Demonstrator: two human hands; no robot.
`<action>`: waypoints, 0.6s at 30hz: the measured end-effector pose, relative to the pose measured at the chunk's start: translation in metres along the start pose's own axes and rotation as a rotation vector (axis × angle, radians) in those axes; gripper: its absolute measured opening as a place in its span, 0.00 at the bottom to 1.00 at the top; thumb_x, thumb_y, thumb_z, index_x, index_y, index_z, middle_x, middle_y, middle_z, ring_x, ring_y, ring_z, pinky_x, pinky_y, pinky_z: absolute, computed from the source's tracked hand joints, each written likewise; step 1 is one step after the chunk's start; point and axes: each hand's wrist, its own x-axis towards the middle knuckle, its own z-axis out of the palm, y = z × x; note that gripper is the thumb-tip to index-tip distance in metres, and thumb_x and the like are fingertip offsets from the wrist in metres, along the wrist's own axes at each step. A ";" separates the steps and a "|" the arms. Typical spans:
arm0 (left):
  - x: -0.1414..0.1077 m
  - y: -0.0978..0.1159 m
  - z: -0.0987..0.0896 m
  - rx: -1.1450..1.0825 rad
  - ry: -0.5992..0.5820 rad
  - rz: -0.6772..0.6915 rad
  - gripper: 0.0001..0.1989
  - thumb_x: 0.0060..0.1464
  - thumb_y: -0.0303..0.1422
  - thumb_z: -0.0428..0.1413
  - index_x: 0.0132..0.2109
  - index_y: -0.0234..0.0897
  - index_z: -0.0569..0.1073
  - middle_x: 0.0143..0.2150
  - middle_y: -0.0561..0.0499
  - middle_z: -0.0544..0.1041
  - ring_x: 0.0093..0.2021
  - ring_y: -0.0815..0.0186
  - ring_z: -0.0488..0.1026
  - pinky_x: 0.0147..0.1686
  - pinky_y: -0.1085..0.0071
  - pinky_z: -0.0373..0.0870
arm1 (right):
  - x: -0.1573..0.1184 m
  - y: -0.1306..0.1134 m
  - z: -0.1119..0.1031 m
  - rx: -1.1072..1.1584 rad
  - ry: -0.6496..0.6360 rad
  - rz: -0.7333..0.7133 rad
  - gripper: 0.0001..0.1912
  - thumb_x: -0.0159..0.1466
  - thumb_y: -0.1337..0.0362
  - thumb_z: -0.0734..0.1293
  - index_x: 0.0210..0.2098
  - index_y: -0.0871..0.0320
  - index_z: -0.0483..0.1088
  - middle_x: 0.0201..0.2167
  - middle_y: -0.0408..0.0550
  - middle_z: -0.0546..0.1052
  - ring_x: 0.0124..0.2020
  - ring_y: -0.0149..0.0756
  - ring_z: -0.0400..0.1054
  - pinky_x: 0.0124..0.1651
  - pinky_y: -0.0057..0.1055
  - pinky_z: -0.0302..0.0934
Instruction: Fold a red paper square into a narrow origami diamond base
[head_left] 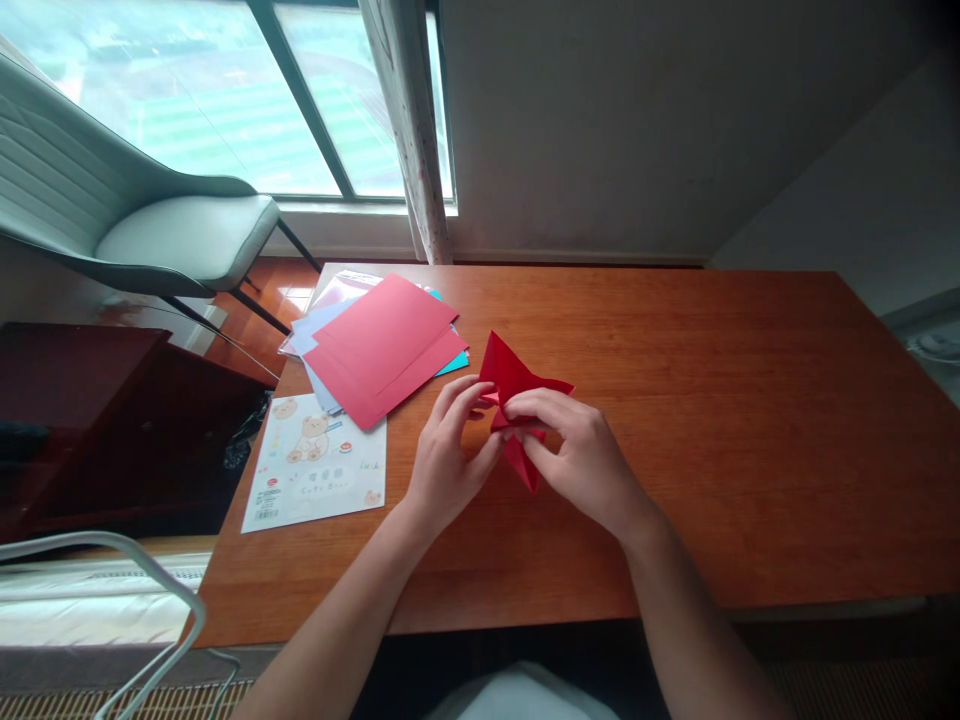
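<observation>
A folded red paper [511, 368] with several pointed flaps is held above the middle of the wooden table. My left hand [452, 455] grips its left side between thumb and fingers. On the right side, my right hand [574, 455] pinches the folds near the centre, thumb below and fingers on top. One point of the paper stands up toward the far side and another hangs down between my hands. The fingers partly hide the middle folds.
Red sheets [390, 345] lie over blue and pale sheets on the wooden table [720, 430], at its left. A white bear-print sheet [319, 465] is nearer me. A chair [187, 235] stands by the window.
</observation>
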 end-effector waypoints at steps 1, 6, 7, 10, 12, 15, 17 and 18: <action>0.000 0.000 0.000 -0.002 0.001 0.002 0.22 0.58 0.25 0.58 0.58 0.41 0.69 0.59 0.43 0.69 0.54 0.61 0.75 0.50 0.64 0.78 | 0.001 0.001 0.001 -0.001 0.012 -0.002 0.14 0.62 0.79 0.66 0.41 0.55 0.74 0.42 0.46 0.80 0.45 0.35 0.75 0.50 0.30 0.69; 0.000 0.002 -0.001 0.006 -0.005 0.030 0.19 0.58 0.24 0.58 0.56 0.40 0.72 0.56 0.44 0.71 0.53 0.61 0.74 0.50 0.65 0.78 | 0.004 -0.004 0.006 -0.021 0.077 0.004 0.11 0.64 0.77 0.66 0.38 0.55 0.74 0.39 0.46 0.80 0.42 0.36 0.75 0.48 0.31 0.69; 0.000 0.001 -0.001 0.001 -0.007 0.032 0.18 0.58 0.24 0.59 0.55 0.40 0.73 0.56 0.44 0.72 0.53 0.61 0.75 0.50 0.66 0.78 | 0.003 -0.006 0.005 -0.032 0.102 0.001 0.10 0.64 0.76 0.66 0.38 0.55 0.75 0.39 0.46 0.80 0.42 0.36 0.75 0.48 0.32 0.69; 0.001 0.001 -0.003 -0.035 -0.010 0.003 0.17 0.58 0.25 0.59 0.54 0.39 0.74 0.56 0.44 0.72 0.51 0.62 0.75 0.49 0.66 0.78 | -0.006 -0.005 -0.007 -0.047 0.273 0.030 0.10 0.66 0.73 0.66 0.41 0.53 0.75 0.41 0.46 0.79 0.45 0.37 0.74 0.51 0.35 0.69; 0.001 0.000 -0.004 -0.079 0.003 -0.025 0.16 0.58 0.26 0.59 0.54 0.40 0.74 0.56 0.44 0.72 0.52 0.61 0.75 0.49 0.65 0.78 | -0.016 0.008 -0.019 0.015 0.450 0.110 0.11 0.66 0.70 0.67 0.46 0.52 0.75 0.47 0.48 0.78 0.50 0.39 0.73 0.55 0.39 0.68; 0.002 0.001 -0.006 -0.170 0.039 -0.042 0.16 0.59 0.27 0.59 0.54 0.40 0.75 0.56 0.44 0.72 0.55 0.60 0.74 0.51 0.65 0.77 | -0.031 0.037 -0.035 0.207 0.529 0.258 0.19 0.64 0.67 0.69 0.55 0.50 0.70 0.57 0.50 0.73 0.59 0.42 0.68 0.64 0.45 0.63; 0.002 0.002 -0.007 -0.228 0.041 -0.045 0.16 0.59 0.27 0.60 0.54 0.41 0.75 0.55 0.44 0.72 0.56 0.59 0.73 0.52 0.65 0.77 | -0.038 0.052 -0.040 0.419 0.370 0.383 0.22 0.63 0.65 0.70 0.56 0.49 0.68 0.59 0.51 0.72 0.60 0.43 0.68 0.64 0.45 0.63; 0.002 0.002 -0.007 -0.251 0.033 -0.049 0.16 0.59 0.27 0.60 0.54 0.41 0.75 0.56 0.43 0.72 0.57 0.59 0.73 0.52 0.65 0.77 | -0.039 0.056 -0.039 0.526 0.269 0.433 0.23 0.63 0.64 0.70 0.58 0.50 0.67 0.59 0.51 0.72 0.59 0.43 0.69 0.63 0.46 0.65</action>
